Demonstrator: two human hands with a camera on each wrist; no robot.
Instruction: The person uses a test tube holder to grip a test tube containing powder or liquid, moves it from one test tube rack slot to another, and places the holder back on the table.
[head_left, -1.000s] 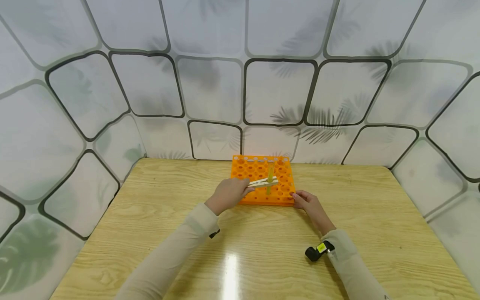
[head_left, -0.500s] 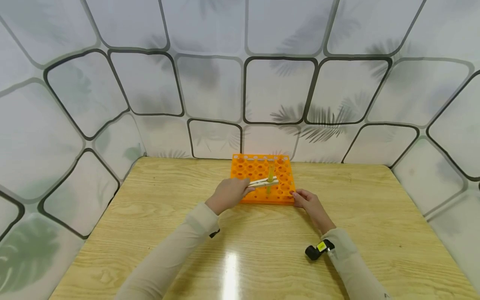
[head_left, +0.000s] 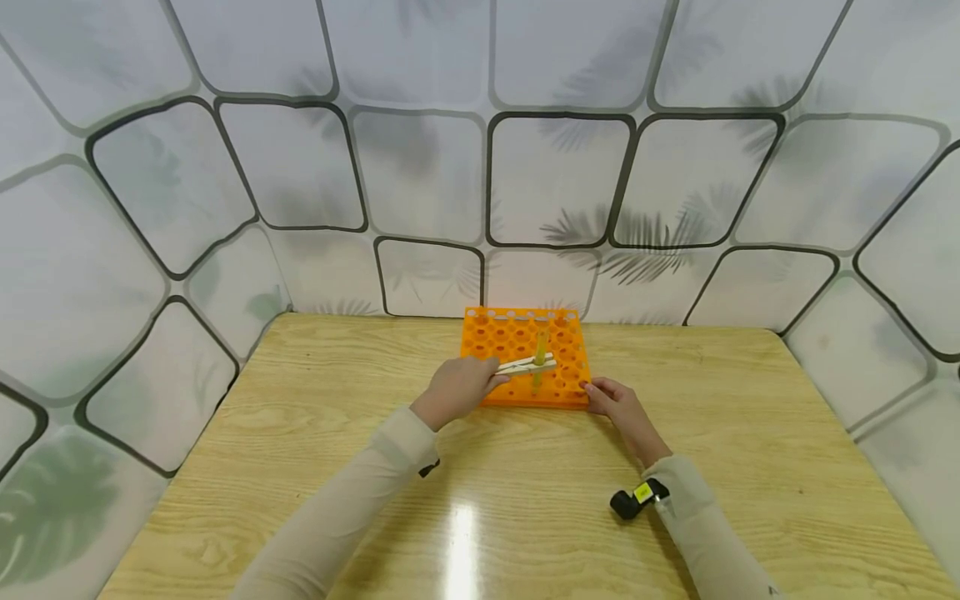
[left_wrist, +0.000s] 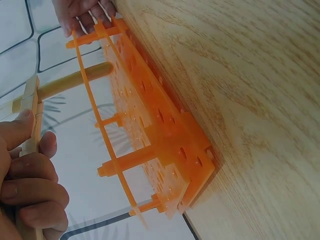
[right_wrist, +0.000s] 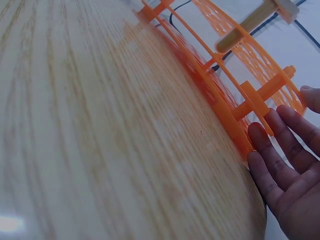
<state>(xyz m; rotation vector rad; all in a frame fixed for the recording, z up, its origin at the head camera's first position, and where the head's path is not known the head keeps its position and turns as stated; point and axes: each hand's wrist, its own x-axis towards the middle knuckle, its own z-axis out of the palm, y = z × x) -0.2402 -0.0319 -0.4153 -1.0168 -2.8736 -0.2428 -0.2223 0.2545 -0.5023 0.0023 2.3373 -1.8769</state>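
The left hand [head_left: 459, 387] grips a wooden clamp [head_left: 517, 367] around the yellowish test tube [left_wrist: 64, 83], inside the orange rack [head_left: 532, 403] toward its right; the right hand [head_left: 618, 410] pinches the near-right corner. Bracing firmly and keeping the tube vertical should help.

Your wood-grained counter [head_left: 337, 379] carries an orange perforated rack [head_left: 511, 341], standing flat near the far edge at twelve o'clock; a bright streak of glare [head_left: 461, 550] shines toward six o'clock, nearest you.

Head view high, forward-down; wrist views low, close, orange rack [left_wrist: 162, 142] in both
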